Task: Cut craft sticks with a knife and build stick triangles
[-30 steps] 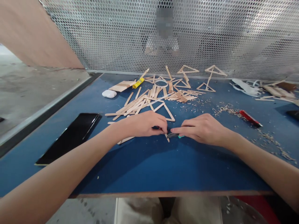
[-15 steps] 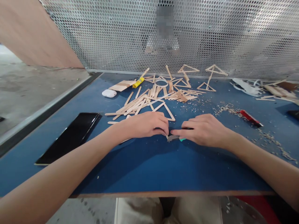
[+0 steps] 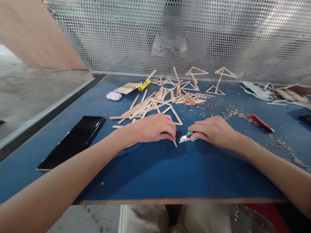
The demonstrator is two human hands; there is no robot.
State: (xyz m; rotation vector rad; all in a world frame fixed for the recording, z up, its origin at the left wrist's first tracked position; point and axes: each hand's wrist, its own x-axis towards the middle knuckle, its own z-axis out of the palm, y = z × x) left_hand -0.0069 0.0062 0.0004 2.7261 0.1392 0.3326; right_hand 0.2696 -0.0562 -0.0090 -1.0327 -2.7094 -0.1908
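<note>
My left hand (image 3: 163,127) pinches a wooden craft stick (image 3: 175,143), whose end pokes out below the fingertips; the rest of it is hidden by the hand. To its right, my right hand (image 3: 211,131) is closed around a utility knife (image 3: 185,138) with teal parts. The blade is out and points left, a small gap away from the stick. Just beyond my left hand lies a triangle of glued sticks (image 3: 177,115), beside a loose pile of craft sticks (image 3: 141,108).
A black phone (image 3: 73,142) and a white earbud case (image 3: 114,96) lie left. Behind are a yellow glue stick (image 3: 144,85), a tape ring (image 3: 168,85) and stick frames (image 3: 220,81) near the perforated metal panel (image 3: 121,38). Wood shavings surround a red cutter (image 3: 261,123) at right.
My right hand has turned the knife and drawn its blade back from the stick, so the blade's flat now shows. My left hand stays nearly in place.
</note>
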